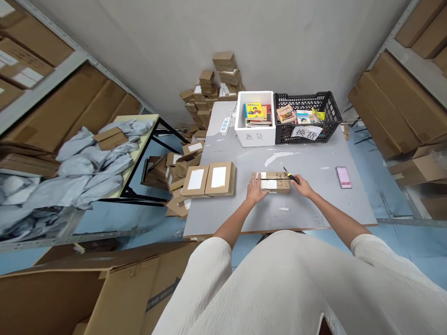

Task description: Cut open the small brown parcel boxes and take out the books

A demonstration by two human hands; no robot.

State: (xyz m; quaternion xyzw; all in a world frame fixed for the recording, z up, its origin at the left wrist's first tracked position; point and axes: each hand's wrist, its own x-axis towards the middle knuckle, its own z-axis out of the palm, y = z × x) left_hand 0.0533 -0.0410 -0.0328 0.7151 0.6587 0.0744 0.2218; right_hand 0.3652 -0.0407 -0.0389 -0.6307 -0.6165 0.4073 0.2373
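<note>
A small cardboard box (pixel 282 187) with white labels and handwriting lies on the grey table in front of me. A dark line runs along the middle of its top. My left hand (pixel 256 189) grips the box's left end, thumb along the near side and fingers over the top. In my right hand (pixel 302 187) is a black and yellow utility knife (pixel 290 176), its blade out and pointing up and to the left. The knife is at the box's right end; whether the blade touches the cardboard I cannot tell.
Left on the table (pixel 240 216) sit two stacks of labelled cardboard boxes (pixel 212 171). A white foam bin (pixel 256 137) and a black crate (pixel 326 132), both with books, stand behind. A pink phone (pixel 344 177) lies right. Grey parcels (pixel 87 163) cover a side table.
</note>
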